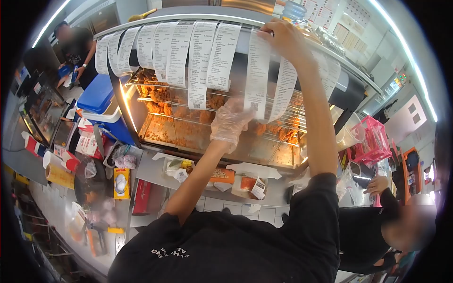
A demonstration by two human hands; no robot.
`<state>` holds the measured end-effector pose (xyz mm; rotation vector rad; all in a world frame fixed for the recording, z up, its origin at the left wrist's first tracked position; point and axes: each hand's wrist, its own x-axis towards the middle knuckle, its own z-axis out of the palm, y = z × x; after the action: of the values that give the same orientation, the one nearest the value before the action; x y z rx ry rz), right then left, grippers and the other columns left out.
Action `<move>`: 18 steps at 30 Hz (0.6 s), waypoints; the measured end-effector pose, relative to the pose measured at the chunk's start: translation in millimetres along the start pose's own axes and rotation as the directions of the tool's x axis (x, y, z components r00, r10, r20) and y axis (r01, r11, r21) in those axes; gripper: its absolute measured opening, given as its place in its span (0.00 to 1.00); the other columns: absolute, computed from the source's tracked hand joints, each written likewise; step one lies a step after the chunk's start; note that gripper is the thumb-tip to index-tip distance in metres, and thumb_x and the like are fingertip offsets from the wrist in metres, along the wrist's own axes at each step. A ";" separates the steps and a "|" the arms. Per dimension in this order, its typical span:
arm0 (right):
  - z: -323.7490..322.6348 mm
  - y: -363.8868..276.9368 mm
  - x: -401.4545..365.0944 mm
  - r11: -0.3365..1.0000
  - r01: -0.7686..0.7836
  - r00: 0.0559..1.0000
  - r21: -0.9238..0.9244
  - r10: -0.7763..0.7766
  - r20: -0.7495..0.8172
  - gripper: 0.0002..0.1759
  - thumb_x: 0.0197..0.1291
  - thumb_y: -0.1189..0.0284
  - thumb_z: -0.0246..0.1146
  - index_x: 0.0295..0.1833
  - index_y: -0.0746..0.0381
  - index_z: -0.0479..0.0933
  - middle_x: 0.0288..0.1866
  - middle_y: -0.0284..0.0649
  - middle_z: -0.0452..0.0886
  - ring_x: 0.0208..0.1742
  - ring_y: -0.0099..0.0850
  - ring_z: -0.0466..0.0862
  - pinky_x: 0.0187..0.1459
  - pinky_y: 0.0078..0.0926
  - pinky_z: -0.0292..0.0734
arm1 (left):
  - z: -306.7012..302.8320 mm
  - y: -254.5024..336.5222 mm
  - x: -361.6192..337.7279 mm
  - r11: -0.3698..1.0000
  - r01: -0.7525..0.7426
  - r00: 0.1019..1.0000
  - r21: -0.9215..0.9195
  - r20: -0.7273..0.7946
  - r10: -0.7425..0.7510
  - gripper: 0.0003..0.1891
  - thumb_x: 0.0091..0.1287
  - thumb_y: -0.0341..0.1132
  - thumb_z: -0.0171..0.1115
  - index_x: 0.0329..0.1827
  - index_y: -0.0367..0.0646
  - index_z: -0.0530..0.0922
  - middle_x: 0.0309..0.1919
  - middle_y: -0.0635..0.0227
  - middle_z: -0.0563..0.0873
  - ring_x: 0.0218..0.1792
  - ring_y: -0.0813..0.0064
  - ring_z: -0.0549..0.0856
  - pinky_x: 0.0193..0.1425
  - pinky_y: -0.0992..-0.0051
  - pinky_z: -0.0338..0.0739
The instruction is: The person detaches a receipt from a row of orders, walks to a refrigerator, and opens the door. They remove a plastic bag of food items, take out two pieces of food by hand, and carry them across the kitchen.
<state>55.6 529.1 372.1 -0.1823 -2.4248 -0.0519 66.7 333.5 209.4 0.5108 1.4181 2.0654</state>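
Right hand (283, 37) is pinching 1 order ticket (257, 75) at the warmer cabinet's (347, 87) top edge. Gloved left hand (230, 123), loosely open, is steadying its tail before the cabinet's front. Freeing it likely calls for a clean tug.

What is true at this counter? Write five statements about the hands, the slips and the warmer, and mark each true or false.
1. The left hand wears a clear plastic glove. True.
2. The right hand is gloved too. False: it is bare, up at the top of a hanging slip.
3. Order slips hang in a row along the top of the warmer. True.
4. The warmer's racks are bare. False: fried pieces lie on them.
5. A blue-lidded box sits to the right of the warmer. False: it is on the left.
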 end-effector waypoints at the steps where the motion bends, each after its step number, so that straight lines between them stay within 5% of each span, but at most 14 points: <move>1: 2.4 2.4 0.9 1.000 0.002 1.000 0.004 -0.002 0.010 0.16 0.62 0.59 0.64 0.43 0.62 0.84 0.42 0.39 0.84 0.45 0.40 0.84 0.51 0.37 0.76 | -2.8 -5.8 1.2 1.000 0.007 1.000 -0.004 -0.007 -0.007 0.15 0.62 0.26 0.69 0.51 0.40 0.79 0.34 0.70 0.84 0.26 0.84 0.75 0.29 0.81 0.70; 13: 8.0 8.9 -4.6 0.995 0.074 0.993 -0.072 -0.080 -0.091 0.15 0.64 0.60 0.62 0.46 0.59 0.84 0.41 0.40 0.83 0.46 0.41 0.83 0.51 0.40 0.76 | -16.4 -47.0 14.1 0.996 0.022 0.996 -0.084 -0.085 -0.029 0.08 0.62 0.26 0.68 0.44 0.40 0.81 0.30 0.71 0.83 0.23 0.84 0.74 0.26 0.81 0.68; 16: 9.3 12.8 -5.0 0.980 0.086 0.983 -0.180 -0.113 -0.146 0.14 0.65 0.61 0.61 0.47 0.59 0.84 0.41 0.41 0.83 0.47 0.42 0.82 0.52 0.41 0.75 | -23.8 -53.8 15.8 0.996 0.015 0.993 0.093 -0.119 -0.004 0.08 0.63 0.28 0.66 0.44 0.40 0.82 0.33 0.71 0.84 0.25 0.83 0.76 0.28 0.81 0.71; 18: 7.2 13.4 -4.1 0.984 0.059 0.991 -0.169 -0.077 -0.105 0.13 0.66 0.62 0.59 0.47 0.58 0.83 0.43 0.42 0.83 0.49 0.43 0.82 0.53 0.41 0.74 | -36.5 -51.8 8.8 0.818 -0.116 0.988 0.563 -0.021 0.154 0.09 0.64 0.29 0.66 0.46 0.40 0.82 0.37 0.71 0.85 0.27 0.83 0.78 0.32 0.82 0.74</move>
<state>56.0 542.5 363.9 -0.1667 -2.3143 -0.2880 50.6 327.2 147.7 0.8033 2.0968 1.7506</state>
